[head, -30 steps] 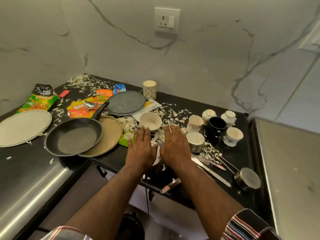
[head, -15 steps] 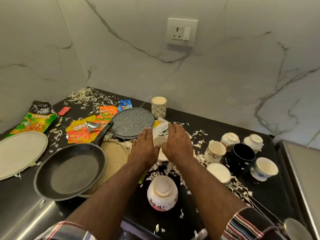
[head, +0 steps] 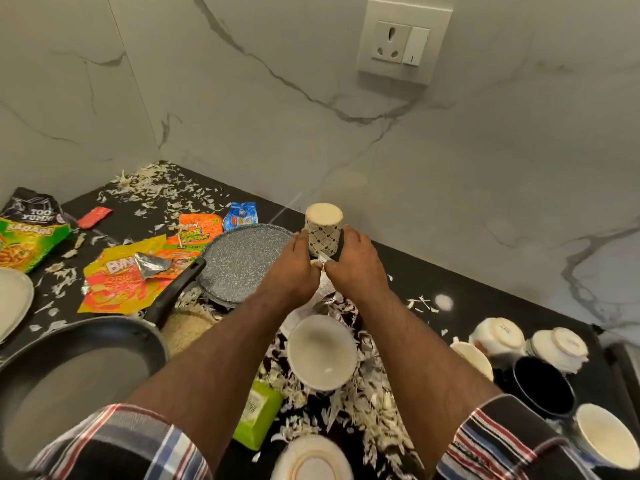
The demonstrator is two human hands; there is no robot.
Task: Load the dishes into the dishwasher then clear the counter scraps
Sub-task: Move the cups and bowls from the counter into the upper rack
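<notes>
An upturned patterned paper cup [head: 323,231] stands near the marble wall on the black counter [head: 485,296]. My left hand [head: 294,270] and my right hand [head: 358,270] lie side by side at its base, fingers stretched out and touching the cup's left and right sides. A white bowl [head: 322,351] sits between my forearms. A grey speckled plate [head: 242,263] and a black frying pan [head: 79,386] are to the left. Several cups stand at the right, among them a black cup [head: 543,386] and a white cup [head: 602,436]. Pale shredded scraps [head: 156,188] litter the counter.
Snack wrappers [head: 117,282] and a green noodle bag [head: 27,233] lie at the left, by a white plate [head: 14,303]. A green packet [head: 259,414] and an upturned bowl [head: 311,462] sit near the front edge. A wall socket [head: 403,43] is above.
Both hands moved away from the front edge, over the white bowl, to the patterned cup by the wall. The camera moved closer and tilted down.
</notes>
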